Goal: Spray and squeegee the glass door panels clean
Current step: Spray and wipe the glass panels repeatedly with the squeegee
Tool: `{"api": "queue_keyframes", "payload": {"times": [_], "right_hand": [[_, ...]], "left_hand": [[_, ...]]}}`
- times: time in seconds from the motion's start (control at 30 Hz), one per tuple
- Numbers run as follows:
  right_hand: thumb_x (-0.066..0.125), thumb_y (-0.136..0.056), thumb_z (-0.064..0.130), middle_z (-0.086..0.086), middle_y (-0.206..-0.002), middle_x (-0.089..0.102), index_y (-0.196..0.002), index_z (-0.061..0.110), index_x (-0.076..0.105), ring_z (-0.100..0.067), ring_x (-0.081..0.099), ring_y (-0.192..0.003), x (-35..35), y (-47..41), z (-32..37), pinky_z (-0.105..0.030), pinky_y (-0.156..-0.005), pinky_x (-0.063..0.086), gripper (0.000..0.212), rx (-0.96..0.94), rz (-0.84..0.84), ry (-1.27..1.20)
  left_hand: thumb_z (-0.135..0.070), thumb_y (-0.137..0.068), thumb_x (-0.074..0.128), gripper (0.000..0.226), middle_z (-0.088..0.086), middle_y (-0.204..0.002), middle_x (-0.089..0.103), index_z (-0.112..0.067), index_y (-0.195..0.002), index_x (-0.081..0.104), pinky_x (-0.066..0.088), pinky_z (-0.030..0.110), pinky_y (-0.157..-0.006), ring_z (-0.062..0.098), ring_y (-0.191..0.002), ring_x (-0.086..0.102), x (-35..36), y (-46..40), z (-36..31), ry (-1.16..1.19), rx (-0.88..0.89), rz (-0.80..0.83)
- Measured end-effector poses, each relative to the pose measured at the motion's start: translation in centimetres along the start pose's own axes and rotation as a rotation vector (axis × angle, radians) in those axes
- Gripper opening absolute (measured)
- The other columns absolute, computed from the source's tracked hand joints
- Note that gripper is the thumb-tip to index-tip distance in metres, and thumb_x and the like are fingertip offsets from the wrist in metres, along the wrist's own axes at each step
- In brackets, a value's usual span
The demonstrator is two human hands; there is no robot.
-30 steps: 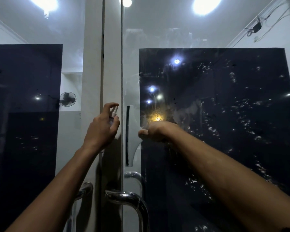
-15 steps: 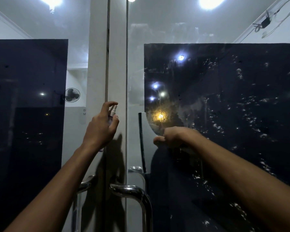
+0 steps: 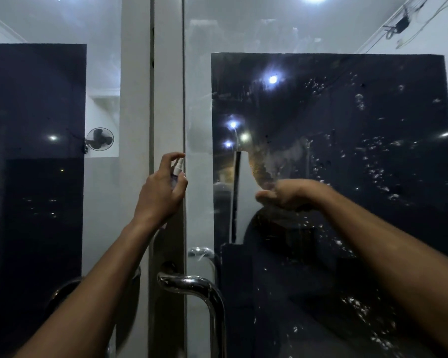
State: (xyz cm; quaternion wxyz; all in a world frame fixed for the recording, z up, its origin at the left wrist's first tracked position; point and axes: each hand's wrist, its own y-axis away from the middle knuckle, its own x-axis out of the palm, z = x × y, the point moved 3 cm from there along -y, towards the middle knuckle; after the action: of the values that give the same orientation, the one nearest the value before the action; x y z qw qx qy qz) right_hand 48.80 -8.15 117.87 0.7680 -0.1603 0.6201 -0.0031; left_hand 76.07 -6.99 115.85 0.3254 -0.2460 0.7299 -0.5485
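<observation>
Left hand (image 3: pixel 161 195) gripping slim spray bottle (image 3: pixel 177 171), droplet-flecked glass panel (image 3: pixel 347 125), blurred right hand (image 3: pixel 287 195)

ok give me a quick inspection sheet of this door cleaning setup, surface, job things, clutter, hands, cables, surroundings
surface: right glass door panel is speckled with droplets and smeared streaks; left glass panel looks dark, few marks visible
job's things: small spray bottle held up near the door frame; squeegee against the right panel, blade upright, partly blurred
clutter: nothing seen
grippers: left hand grips the spray bottle, forefinger raised over the nozzle; right hand holds the squeegee, motion-blurred
cables: loose wires at the top right
surroundings: chrome pull handle below; wall fan and ceiling lights show in the glass
</observation>
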Motion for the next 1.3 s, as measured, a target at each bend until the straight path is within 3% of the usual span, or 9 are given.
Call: {"api": "queue_keyframes", "payload": {"times": [0.1,0.43,0.57,0.63,0.73,0.83,0.93,1.1,1.3], "right_hand": [[0.037,-0.102,0.054,0.006,-0.075,0.047,-0.082,0.025,0.052,-0.006,0.038,-0.058,-1.1,1.3,-0.3,-0.019,-0.049,0.029,0.038,0.030,0.006,-0.018],[0.037,-0.098,0.063,-0.009,-0.120,0.063,-0.111,0.014,0.066,-0.026,0.059,-0.100,1.4,-1.1,1.2,-0.037,-0.083,0.044,0.059,-0.013,-0.013,0.044],[0.038,-0.098,0.062,0.003,-0.077,0.048,-0.078,0.021,0.054,-0.010,0.041,-0.061,0.3,2.0,-3.5,-0.027,-0.055,0.032,0.048,0.096,0.029,-0.083],[0.040,-0.098,0.061,0.005,-0.076,0.046,-0.079,0.023,0.054,-0.010,0.040,-0.059,0.1,2.3,-3.9,-0.026,-0.053,0.031,0.044,0.105,0.029,-0.138],[0.041,-0.097,0.062,-0.003,-0.110,0.063,-0.115,0.016,0.065,-0.018,0.059,-0.088,0.7,0.8,-1.5,-0.034,-0.079,0.048,0.055,0.041,0.002,-0.133],[0.040,-0.095,0.067,-0.005,-0.118,0.065,-0.117,0.018,0.067,-0.025,0.061,-0.104,2.0,-1.7,1.7,-0.045,-0.099,0.046,0.060,-0.020,-0.015,-0.027],[0.044,-0.098,0.058,-0.006,-0.102,0.066,-0.109,0.014,0.067,-0.023,0.063,-0.088,0.9,-2.6,1.8,-0.035,-0.083,0.051,0.051,-0.026,-0.043,0.049],[0.044,-0.095,0.065,0.001,-0.071,0.054,-0.089,0.017,0.064,-0.013,0.042,-0.052,-3.5,1.3,-6.7,-0.022,-0.048,0.033,0.052,0.110,-0.103,-0.148],[0.045,-0.093,0.067,0.000,-0.071,0.051,-0.085,0.018,0.062,-0.012,0.036,-0.051,-5.5,1.7,-5.9,-0.023,-0.046,0.032,0.052,0.114,-0.083,-0.120]], "left_hand": [[-0.019,-0.101,0.052,0.039,0.006,-0.097,0.062,-0.021,-0.139,0.044,0.039,0.022,-0.056,0.021,-0.070,0.058,0.3,0.3,0.2,0.013,-0.014,-0.006],[-0.020,-0.101,0.050,0.039,0.010,-0.097,0.063,-0.022,-0.139,0.043,0.041,0.030,-0.060,0.025,-0.068,0.059,0.9,-0.2,-1.4,0.032,-0.004,-0.007],[-0.021,-0.102,0.050,0.039,0.009,-0.098,0.063,-0.023,-0.140,0.041,0.048,0.029,-0.059,0.021,-0.069,0.060,0.7,0.2,-1.5,0.025,0.000,0.014],[-0.021,-0.102,0.050,0.037,0.012,-0.099,0.066,-0.026,-0.138,0.041,0.055,0.039,-0.065,0.026,-0.073,0.063,0.5,0.5,-1.2,0.030,-0.006,0.012],[-0.022,-0.102,0.050,0.037,0.014,-0.097,0.066,-0.027,-0.137,0.041,0.056,0.042,-0.066,0.026,-0.072,0.062,0.9,0.5,-1.1,0.028,-0.028,0.011],[-0.022,-0.102,0.049,0.035,0.010,-0.089,0.065,-0.026,-0.137,0.043,0.044,0.029,-0.054,0.019,-0.063,0.058,1.9,0.5,-1.9,0.014,-0.031,0.018],[-0.022,-0.103,0.049,0.035,0.005,-0.080,0.062,-0.026,-0.137,0.043,0.037,0.023,-0.048,0.014,-0.057,0.055,2.6,0.3,-2.9,0.027,-0.022,0.028],[-0.022,-0.103,0.049,0.035,0.003,-0.079,0.062,-0.027,-0.137,0.043,0.040,0.024,-0.049,0.015,-0.057,0.057,2.8,-0.4,-3.3,0.040,-0.002,0.030],[-0.023,-0.103,0.049,0.037,0.002,-0.083,0.062,-0.027,-0.139,0.041,0.040,0.023,-0.052,0.011,-0.060,0.057,2.9,-0.9,-2.8,0.021,0.007,0.047]]}}
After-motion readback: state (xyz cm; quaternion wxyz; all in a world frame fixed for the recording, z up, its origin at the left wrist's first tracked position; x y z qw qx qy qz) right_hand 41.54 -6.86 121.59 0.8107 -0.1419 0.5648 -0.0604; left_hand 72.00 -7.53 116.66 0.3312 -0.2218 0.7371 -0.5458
